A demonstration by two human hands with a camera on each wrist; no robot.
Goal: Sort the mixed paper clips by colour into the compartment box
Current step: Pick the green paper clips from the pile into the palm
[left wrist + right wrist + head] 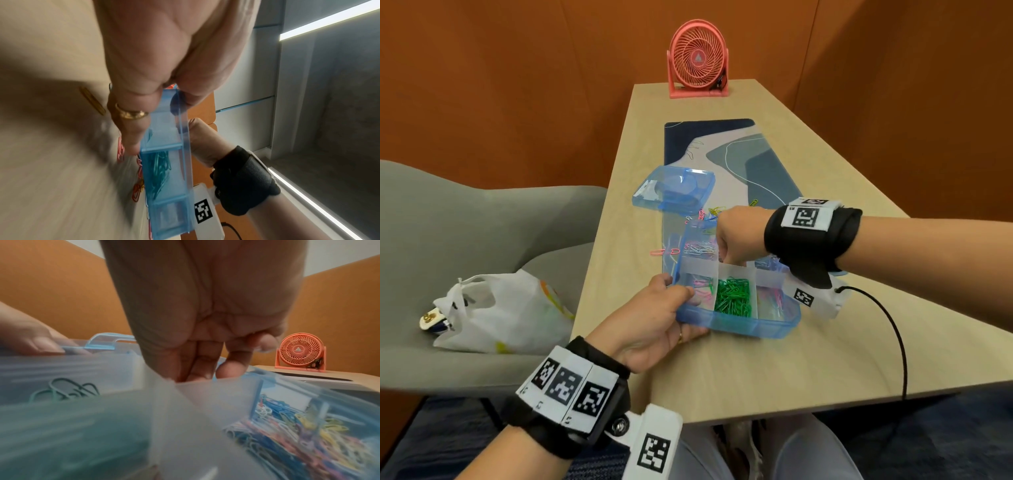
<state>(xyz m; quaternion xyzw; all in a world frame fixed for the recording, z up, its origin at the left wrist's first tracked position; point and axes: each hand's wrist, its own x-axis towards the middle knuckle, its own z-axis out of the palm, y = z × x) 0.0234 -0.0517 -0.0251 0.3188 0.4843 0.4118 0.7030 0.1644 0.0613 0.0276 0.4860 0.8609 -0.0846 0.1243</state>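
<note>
Looking like an office booth: orange padded walls (517,85) enclosing a light wood table (756,359), grey upholstered chair (482,222), desk fan (698,65) sitting on it.

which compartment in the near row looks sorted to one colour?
The middle one: a dense pile of green clips only. The near compartments to either side of it hold sparser pink clips.

We count one compartment box (739,322), one lid (674,190), one fan (698,63), one mat (736,154), one bag (493,311), one chair (448,222) and two hands. The clips are too many and too tangled to count.
</note>
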